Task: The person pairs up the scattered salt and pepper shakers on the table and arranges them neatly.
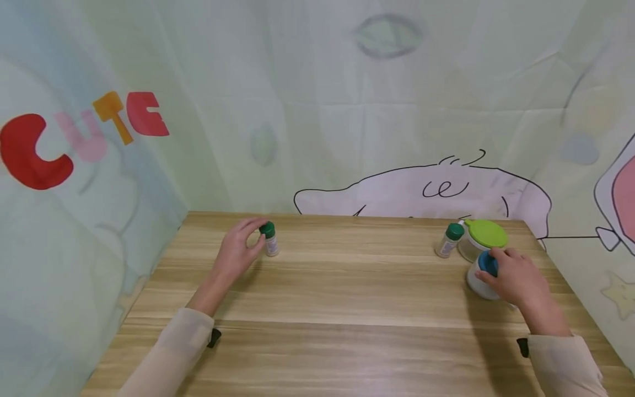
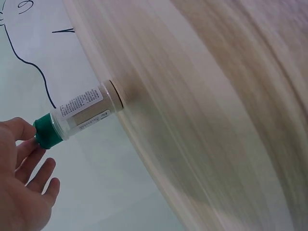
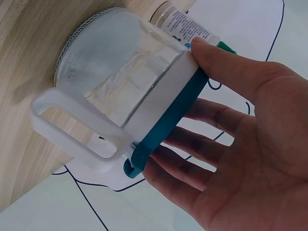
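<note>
At the left back of the table my left hand (image 1: 237,251) pinches the green cap of a small clear spice bottle (image 1: 271,243) between thumb and fingers. In the left wrist view this spice bottle (image 2: 86,111) stands upright on the table, with a printed label and pale brown contents. On the right side, my right hand (image 1: 521,275) grips the blue lid of a clear jar (image 1: 478,284) from above. The right wrist view shows the jar's white handle (image 3: 77,126) and blue-green lid (image 3: 168,120), with thumb and fingers on opposite sides of the rim.
Behind the jar is a clear container with a lime-green lid (image 1: 488,234). A second green-capped spice bottle (image 1: 448,241) stands just left of it. The wood-grain table (image 1: 347,292) reaches back to a printed cloth backdrop (image 1: 317,110), which also hangs along both sides.
</note>
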The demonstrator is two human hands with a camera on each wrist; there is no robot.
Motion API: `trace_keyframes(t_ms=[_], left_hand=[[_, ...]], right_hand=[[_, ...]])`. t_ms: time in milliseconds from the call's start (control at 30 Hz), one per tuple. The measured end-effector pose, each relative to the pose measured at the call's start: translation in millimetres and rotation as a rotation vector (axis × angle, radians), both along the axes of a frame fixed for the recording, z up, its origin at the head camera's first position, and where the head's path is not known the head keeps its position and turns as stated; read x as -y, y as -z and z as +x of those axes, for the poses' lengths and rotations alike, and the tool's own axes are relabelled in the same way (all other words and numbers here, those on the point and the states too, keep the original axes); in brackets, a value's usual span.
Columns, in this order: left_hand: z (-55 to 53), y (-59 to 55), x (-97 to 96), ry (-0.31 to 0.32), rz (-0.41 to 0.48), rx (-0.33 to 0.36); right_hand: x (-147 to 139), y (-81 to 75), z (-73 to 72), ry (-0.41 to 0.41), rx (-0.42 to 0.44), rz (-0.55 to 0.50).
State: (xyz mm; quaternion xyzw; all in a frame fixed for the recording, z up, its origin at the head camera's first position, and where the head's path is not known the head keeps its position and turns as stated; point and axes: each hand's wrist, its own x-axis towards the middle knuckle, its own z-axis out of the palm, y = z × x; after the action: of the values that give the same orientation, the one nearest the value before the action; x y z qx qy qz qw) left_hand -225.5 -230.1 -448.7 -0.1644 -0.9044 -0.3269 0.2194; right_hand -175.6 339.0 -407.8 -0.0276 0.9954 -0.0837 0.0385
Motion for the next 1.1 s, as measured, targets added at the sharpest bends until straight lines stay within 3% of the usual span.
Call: trace_keyframes(t_ms=[533,900,1100], left_hand=[[3.5,11.1,5.9,0.079,-0.152,-0.178],[5.3,14.8,6.3,0.110,-0.152,-0.212],[4.8,17.9,6.7,0.115,-0.161,-0.211]], right_hand=[[-1,3.8,0.9,-0.004,-0.024,0.003],[2,3.1,0.8,-0.008,-0.030,-0.004],[-2,8.0,2.7,0.021,-0.028,-0.064]])
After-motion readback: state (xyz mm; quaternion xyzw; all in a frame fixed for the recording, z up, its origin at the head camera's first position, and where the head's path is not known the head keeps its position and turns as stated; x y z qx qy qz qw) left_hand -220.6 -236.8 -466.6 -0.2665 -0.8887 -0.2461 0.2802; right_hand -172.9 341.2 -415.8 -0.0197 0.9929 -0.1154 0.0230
